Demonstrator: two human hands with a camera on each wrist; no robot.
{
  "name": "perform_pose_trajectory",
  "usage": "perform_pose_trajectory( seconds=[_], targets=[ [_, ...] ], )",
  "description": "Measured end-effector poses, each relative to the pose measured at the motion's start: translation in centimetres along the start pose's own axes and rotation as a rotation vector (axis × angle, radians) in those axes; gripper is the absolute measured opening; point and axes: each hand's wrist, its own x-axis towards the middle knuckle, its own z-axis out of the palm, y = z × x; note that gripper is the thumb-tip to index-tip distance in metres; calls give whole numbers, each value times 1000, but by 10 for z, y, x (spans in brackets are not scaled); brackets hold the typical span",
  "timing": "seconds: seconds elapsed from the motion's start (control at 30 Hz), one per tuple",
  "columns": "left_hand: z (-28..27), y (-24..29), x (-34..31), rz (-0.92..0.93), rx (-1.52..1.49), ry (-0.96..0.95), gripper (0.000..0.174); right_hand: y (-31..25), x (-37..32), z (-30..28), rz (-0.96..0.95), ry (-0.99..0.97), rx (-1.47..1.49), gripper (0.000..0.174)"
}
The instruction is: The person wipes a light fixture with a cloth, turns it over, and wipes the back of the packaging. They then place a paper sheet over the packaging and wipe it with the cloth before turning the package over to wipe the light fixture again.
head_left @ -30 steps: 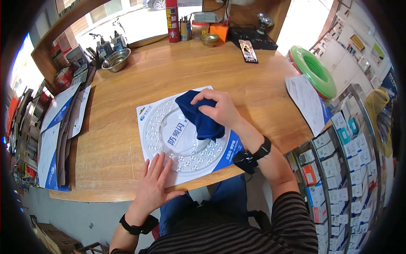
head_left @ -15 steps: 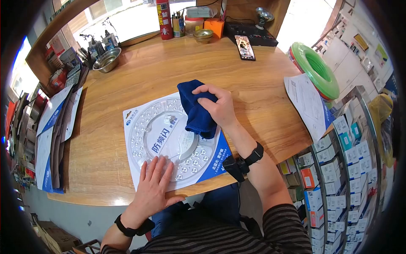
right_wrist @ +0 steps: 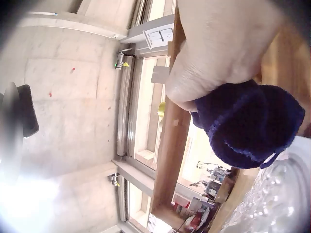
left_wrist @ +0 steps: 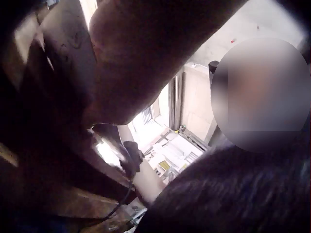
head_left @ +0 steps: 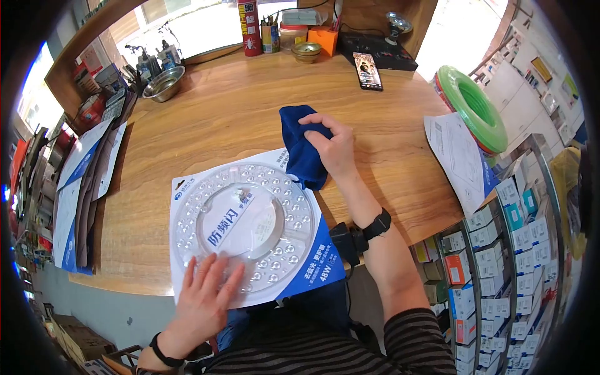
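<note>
A flat blister pack [head_left: 215,234] with a ring-shaped LED light panel under clear plastic lies on the desk, its near edge past the desk's front edge. On its lower left part rest the fingers of my left hand [head_left: 203,303], straight and spread. My right hand [head_left: 334,150] grips a dark blue cloth [head_left: 303,147], thumb and fingers pinching its folds. The cloth overlaps the pack's far right corner in the head view. In the right wrist view the bunched cloth [right_wrist: 252,126] hangs from the hand beside the clear plastic. The left wrist view is dark, with the pack hidden.
Several cardboard packs [head_left: 87,181] stand at the desk's left edge. A metal bowl [head_left: 164,84], spray can [head_left: 249,28] and phone [head_left: 367,70] sit at the back. Right are a paper sheet [head_left: 456,156], green tubing coil [head_left: 478,112] and a shelf of small boxes [head_left: 494,275].
The blister pack has slid left and towards me, with my left hand on it. My right hand and the cloth have moved from over the ring to the pack's far right corner.
</note>
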Motion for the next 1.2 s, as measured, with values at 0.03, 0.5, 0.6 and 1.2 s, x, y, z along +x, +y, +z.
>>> perform_pose_trajectory(
  seconds=[0.03,0.5,0.6,1.2],
  targets=[
    [-10,1,-1,-24,2,23,57,1,1,-1,6,22,8,19],
    [-65,-19,-13,-58,-24,322,47,9,8,-25,38,7,-181,23],
    [-73,-47,-26,-150,-176,478,43,23,13,-26,-17,-3,-231,23],
    [-76,-205,-152,-593,-1385,1599,32,46,10,-19,66,-27,-203,23]
  ],
)
